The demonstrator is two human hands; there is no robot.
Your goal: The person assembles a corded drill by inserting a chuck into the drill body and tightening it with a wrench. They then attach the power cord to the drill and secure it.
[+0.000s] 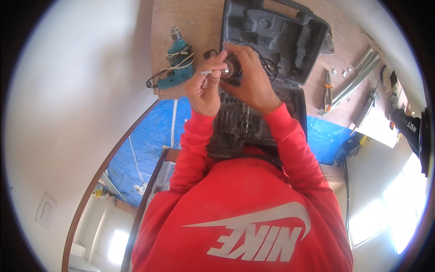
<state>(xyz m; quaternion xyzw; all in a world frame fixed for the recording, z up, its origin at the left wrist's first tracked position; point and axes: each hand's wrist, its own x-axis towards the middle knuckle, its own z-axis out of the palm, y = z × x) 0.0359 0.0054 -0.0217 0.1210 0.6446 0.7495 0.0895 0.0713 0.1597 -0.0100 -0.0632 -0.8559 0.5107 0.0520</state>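
Note:
A small silver drill bit (206,72) sticks out between the fingers of my left hand (205,93), which is closed on it beside the metal chuck (232,69) of a drill. My right hand (255,78) curls around the chuck and hides most of the drill's body. Whether the bit sits inside the chuck jaws I cannot tell. Both hands are above an open black tool case (302,109) whose tray holds bits and sockets in slots. Its moulded lid (276,34) lies folded back, with a black cord (270,68) looped over it.
A teal drill (176,75) wrapped in its cord lies on the wooden table (199,31) at the left. Orange-handled pliers (327,90) and metal strips (351,88) lie at the right. A white wall (86,99) rises on the left; blue sheeting (149,131) covers the floor.

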